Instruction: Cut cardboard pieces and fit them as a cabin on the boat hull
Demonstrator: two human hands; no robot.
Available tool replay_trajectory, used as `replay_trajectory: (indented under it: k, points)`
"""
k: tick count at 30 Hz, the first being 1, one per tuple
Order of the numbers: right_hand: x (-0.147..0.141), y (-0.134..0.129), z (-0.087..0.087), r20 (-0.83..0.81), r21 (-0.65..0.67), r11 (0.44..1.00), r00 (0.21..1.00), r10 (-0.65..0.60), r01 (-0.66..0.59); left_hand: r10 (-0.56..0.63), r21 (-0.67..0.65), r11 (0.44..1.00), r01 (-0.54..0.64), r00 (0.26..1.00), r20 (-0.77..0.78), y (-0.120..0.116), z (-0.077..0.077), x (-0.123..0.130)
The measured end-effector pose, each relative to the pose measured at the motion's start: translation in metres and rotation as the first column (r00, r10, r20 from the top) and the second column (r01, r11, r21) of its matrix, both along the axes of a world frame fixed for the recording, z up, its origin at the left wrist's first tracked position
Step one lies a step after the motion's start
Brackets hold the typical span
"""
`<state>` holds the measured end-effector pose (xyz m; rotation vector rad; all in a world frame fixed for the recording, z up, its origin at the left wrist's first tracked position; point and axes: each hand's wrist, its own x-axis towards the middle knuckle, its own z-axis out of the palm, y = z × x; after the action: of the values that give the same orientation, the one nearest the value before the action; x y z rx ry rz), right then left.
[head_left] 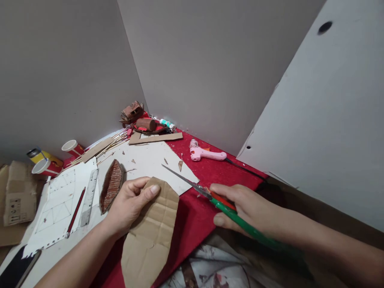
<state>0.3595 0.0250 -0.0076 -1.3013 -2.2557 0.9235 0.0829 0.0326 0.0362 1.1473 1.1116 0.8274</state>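
A creased piece of brown cardboard (153, 236) is pinched in my left hand (132, 202), thumb on top near its upper end. The piece has curved, cut-looking sides and hangs down toward my lap. My right hand (243, 204) grips scissors (228, 210) by their green and orange handles. Their blades look closed and point up and left, to the right of the cardboard and apart from it. Just beyond my left hand lies a small brown boat-shaped model (112, 186) with a ribbed inside.
A pink glue gun (207, 154) with a black cord lies on the red cloth (222, 172). On the left are a ruler (89, 200), pencil (75, 212), drawn sheet (58, 200), phone (19, 268), paper cups (46, 166) and cardboard box (21, 192). Sticks and brown models (132, 112) stand toward the corner walls.
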Motion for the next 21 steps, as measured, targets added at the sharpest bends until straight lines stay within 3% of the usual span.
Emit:
replay_trajectory:
  k: [5,8,12,15,18,21]
  points:
    - [0.007,0.001,0.002,-0.012,-0.015,0.996,0.996,0.089,-0.089,-0.122,-0.046,0.992,0.118,0.988,-0.093,-0.003,0.010,-0.003]
    - [-0.002,0.000,0.005,-0.240,-0.123,0.990,0.970,0.037,-0.068,-0.200,-0.048,0.979,0.196,0.973,-0.112,-0.004,0.010,0.000]
    - [-0.029,-0.003,0.015,-0.541,-0.318,0.933,0.840,-0.034,-0.167,-0.261,-0.028,0.965,0.260,0.954,-0.144,-0.007,0.008,0.004]
    - [-0.053,-0.004,0.019,-0.587,-0.254,0.952,0.810,-0.010,-0.172,-0.263,-0.031,0.965,0.261,0.957,-0.127,-0.009,0.009,0.006]
    - [-0.071,0.001,0.021,-0.599,-0.112,0.992,0.800,-0.019,-0.060,-0.163,-0.038,0.986,0.161,0.986,-0.036,-0.002,0.011,0.002]
    - [-0.081,0.018,0.028,-0.711,-0.086,0.989,0.689,-0.144,0.118,0.126,0.118,0.984,-0.133,0.990,0.067,0.013,0.008,-0.006]
